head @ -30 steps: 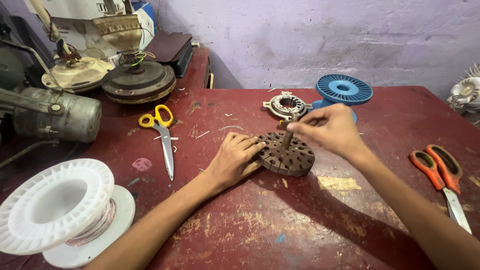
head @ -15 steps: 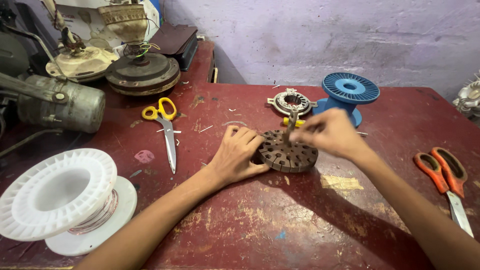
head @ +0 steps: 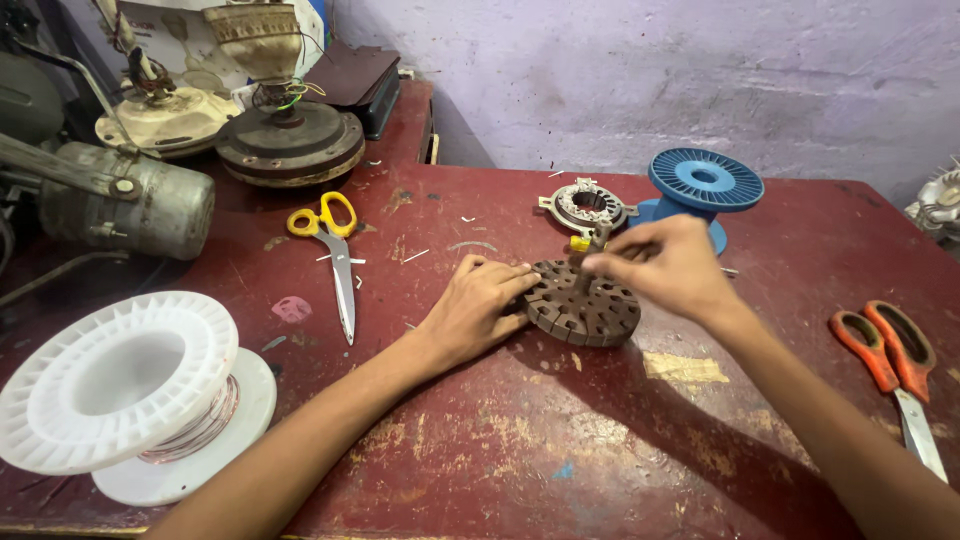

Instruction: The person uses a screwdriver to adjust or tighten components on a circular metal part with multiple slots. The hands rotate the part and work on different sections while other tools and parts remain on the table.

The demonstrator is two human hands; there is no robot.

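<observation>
**Stator core braced flat while the centre shaft is pinched**

Your left hand [head: 478,305] lies palm-down on the worn red-painted table [head: 520,440], fingers spread and relaxed rather than curled, their tips pressed against the near-left rim of the dark, round, slotted metal stator core [head: 585,303]. It grips nothing; judging by the flat press, it serves as a stop so the core cannot slide or turn on the tabletop.

Your right hand [head: 665,265] reaches over from the far side, its fingertips drawn together on the short metal shaft [head: 588,262] that rises from the middle of the core. A small yellow piece [head: 580,243] shows just beside those fingertips; whether you hold it or it merely sits by the shaft cannot be told. The core itself rests flat near the centre of the table, between your two hands.

Behind the core, close together, lie a small pale metal ring-shaped housing [head: 588,205] and a blue plastic spool [head: 703,190], within easy reach. The yellow-handled scissors [head: 335,250] lie to your left, blades pointing toward you, and the orange-handled scissors [head: 890,365] lie well to your right. A large white plastic spool with copper wire [head: 130,390] sits at the near-left corner, apart from the work. Old fan motors [head: 285,135] stand at the far-left end.
</observation>
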